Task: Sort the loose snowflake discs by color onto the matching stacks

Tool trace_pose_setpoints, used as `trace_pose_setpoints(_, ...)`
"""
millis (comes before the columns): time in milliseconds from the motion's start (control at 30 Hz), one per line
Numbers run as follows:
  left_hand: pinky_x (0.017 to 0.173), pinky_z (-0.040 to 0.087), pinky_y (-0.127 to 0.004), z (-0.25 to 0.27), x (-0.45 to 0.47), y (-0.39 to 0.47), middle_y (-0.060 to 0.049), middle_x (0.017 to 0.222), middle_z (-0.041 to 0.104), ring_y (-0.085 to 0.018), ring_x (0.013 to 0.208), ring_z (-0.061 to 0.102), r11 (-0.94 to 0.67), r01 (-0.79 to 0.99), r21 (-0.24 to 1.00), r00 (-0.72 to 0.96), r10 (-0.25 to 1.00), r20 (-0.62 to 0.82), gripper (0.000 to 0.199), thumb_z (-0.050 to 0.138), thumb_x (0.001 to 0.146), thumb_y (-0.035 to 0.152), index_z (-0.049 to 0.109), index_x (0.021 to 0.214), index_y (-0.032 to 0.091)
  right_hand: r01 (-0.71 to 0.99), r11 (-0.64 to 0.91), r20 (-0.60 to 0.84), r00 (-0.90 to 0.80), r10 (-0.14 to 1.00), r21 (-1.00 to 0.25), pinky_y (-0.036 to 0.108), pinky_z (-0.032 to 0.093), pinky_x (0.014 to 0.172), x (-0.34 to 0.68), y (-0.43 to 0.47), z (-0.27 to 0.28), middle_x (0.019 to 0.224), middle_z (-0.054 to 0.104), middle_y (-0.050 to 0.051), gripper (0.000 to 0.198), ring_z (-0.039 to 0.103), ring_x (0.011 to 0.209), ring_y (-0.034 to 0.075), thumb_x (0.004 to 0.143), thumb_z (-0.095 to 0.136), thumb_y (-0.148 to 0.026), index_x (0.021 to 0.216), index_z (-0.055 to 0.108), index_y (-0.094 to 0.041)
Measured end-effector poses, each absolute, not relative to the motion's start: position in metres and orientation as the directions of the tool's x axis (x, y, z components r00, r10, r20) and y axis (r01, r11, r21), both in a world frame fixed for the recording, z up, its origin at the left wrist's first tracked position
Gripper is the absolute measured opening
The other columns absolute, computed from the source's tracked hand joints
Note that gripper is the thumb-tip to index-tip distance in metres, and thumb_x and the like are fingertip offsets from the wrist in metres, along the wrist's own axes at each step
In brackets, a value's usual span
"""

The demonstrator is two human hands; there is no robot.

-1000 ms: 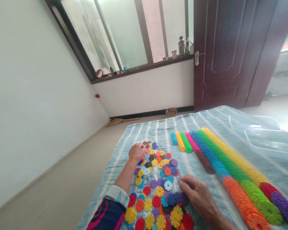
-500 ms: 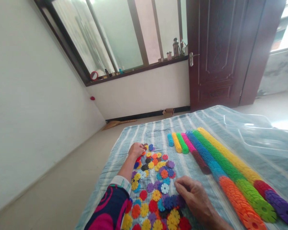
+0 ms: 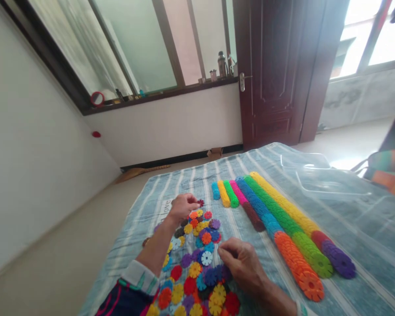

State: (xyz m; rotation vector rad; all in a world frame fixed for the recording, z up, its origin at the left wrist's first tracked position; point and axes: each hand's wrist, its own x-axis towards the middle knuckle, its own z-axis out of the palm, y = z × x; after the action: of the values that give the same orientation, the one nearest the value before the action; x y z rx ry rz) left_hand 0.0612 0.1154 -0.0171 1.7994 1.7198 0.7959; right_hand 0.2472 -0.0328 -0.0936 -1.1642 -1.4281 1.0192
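Observation:
My left hand point(image 3: 183, 208) reaches over the far end of a loose spread of colourful plastic snowflake discs point(image 3: 195, 269). Between its fingertips is a dark red snowflake disc point(image 3: 201, 203). My right hand point(image 3: 245, 263) is at the right edge of the spread, thumb and fingers pressed together; whether something small is in them is hidden. Purple discs lie just beside it. To the right, discs of the same kind are stacked into long rows lying on the cloth, among them an orange row point(image 3: 298, 265), a green row point(image 3: 276, 215) and a short brown row point(image 3: 254, 217).
A striped blue cloth point(image 3: 145, 210) covers the surface. Clear plastic containers point(image 3: 329, 182) stand at the far right. Beyond are a dark red door point(image 3: 276, 66) and a window sill with a thermos point(image 3: 221, 64). A cardboard box point(image 3: 214, 153) is on the floor.
The view has turned right. My left hand has shifted right over the discs' far end and now has a dark red snowflake disc at its fingertips. My right hand stays beside the spread, still pinched.

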Motion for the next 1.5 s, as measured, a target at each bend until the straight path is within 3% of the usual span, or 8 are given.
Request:
trace_pose_setpoints(133, 0.057, 0.038, -0.022, -0.022, 0.132, 0.089, 0.004, 0.058, 0.057, -0.010, 0.056, 0.049, -0.131, 0.480, 0.868, 0.344, 0.938, -0.048, 0.014, 0.069, 0.059, 0.026, 0.060, 0.062, 0.016, 0.165, 0.181, 0.170, -0.080, 0.982, -0.969, 0.023, 0.030, 0.052, 0.245, -0.034, -0.093, 0.053, 0.048, -0.003, 0.029, 0.044, 0.053, 0.010, 0.079, 0.056, -0.028, 0.053, 0.053, -0.017)
trace_pose_setpoints(300, 0.055, 0.034, -0.022, -0.034, 0.188, 0.073, 0.004, 0.057, 0.055, -0.009, 0.057, 0.048, -0.209, 0.465, 0.860, 0.554, 0.827, -0.098, 0.008, 0.069, 0.058, 0.020, 0.062, 0.060, 0.015, 0.191, 0.253, 0.190, -0.295, 0.936, -0.948, 0.024, 0.017, 0.044, 0.244, -0.039, -0.091, 0.045, 0.032, -0.006, 0.037, 0.029, 0.044, 0.007, 0.075, 0.057, -0.020, 0.045, 0.036, -0.019)
trace_pose_setpoints(767, 0.054, 0.035, -0.024, -0.047, 0.221, 0.066, 0.000, 0.062, 0.066, -0.013, 0.058, 0.055, -0.388, 0.754, 0.531, 0.517, 0.849, -0.114, 0.011, 0.064, 0.062, 0.013, 0.073, 0.067, 0.016, 0.061, 0.246, 0.217, -0.307, 0.927, -0.967, 0.026, 0.012, 0.044, 0.242, -0.039, -0.091, 0.048, 0.026, -0.006, 0.030, 0.020, 0.045, 0.007, 0.071, 0.047, -0.020, 0.047, 0.030, -0.020)
trace_pose_setpoints(1033, 0.058, 0.040, -0.023, -0.050, 0.197, 0.073, 0.000, 0.064, 0.066, -0.013, 0.061, 0.058, -0.363, 0.681, 0.636, 0.483, 0.876, -0.016, 0.009, 0.069, 0.070, 0.023, 0.073, 0.070, 0.016, 0.180, 0.247, 0.188, -0.293, 0.937, -0.952, 0.026, 0.017, 0.047, 0.244, -0.044, -0.091, 0.048, 0.031, -0.005, 0.036, 0.028, 0.048, 0.008, 0.077, 0.051, -0.028, 0.048, 0.031, -0.020)
trace_pose_setpoints(1167, 0.063, 0.043, -0.022, -0.036, 0.143, 0.096, 0.000, 0.068, 0.068, -0.013, 0.068, 0.061, -0.286, 0.810, 0.512, 0.327, 0.945, 0.010, 0.012, 0.068, 0.074, 0.026, 0.074, 0.072, 0.016, 0.197, 0.270, 0.212, -0.270, 0.939, -0.943, 0.026, 0.021, 0.049, 0.244, -0.047, -0.094, 0.049, 0.038, -0.004, 0.036, 0.035, 0.049, 0.010, 0.080, 0.051, -0.033, 0.049, 0.037, -0.020)
trace_pose_setpoints(1267, 0.069, 0.045, -0.022, -0.020, 0.086, 0.119, 0.000, 0.077, 0.073, -0.016, 0.079, 0.065, -0.024, 0.960, 0.280, 0.012, 0.999, 0.044, 0.010, 0.065, 0.076, 0.022, 0.074, 0.075, 0.018, 0.202, 0.267, 0.214, -0.249, 0.945, -0.942, 0.026, 0.022, 0.049, 0.243, -0.047, -0.096, 0.049, 0.038, -0.004, 0.039, 0.037, 0.049, 0.010, 0.080, 0.053, -0.037, 0.049, 0.037, -0.020)
trace_pose_setpoints(1400, 0.073, 0.046, -0.024, -0.013, 0.016, 0.143, -0.007, 0.090, 0.076, -0.021, 0.092, 0.068, 0.151, 0.970, 0.191, -0.168, 0.982, 0.080, 0.014, 0.062, 0.077, 0.014, 0.075, 0.081, 0.018, 0.205, 0.265, 0.213, -0.244, 0.946, -0.942, 0.025, 0.024, 0.049, 0.242, -0.047, -0.096, 0.050, 0.039, -0.004, 0.041, 0.038, 0.051, 0.010, 0.082, 0.054, -0.038, 0.048, 0.038, -0.020)
trace_pose_setpoints(1500, 0.078, 0.046, -0.023, -0.021, -0.013, 0.151, -0.008, 0.100, 0.077, -0.022, 0.100, 0.068, 0.171, 0.971, 0.168, -0.184, 0.981, 0.065, 0.020, 0.063, 0.077, 0.013, 0.076, 0.090, 0.021, 0.217, 0.258, 0.203, -0.246, 0.948, -0.942, 0.025, 0.024, 0.049, 0.242, -0.047, -0.096, 0.051, 0.039, -0.004, 0.041, 0.037, 0.051, 0.011, 0.082, 0.055, -0.038, 0.049, 0.039, -0.020)
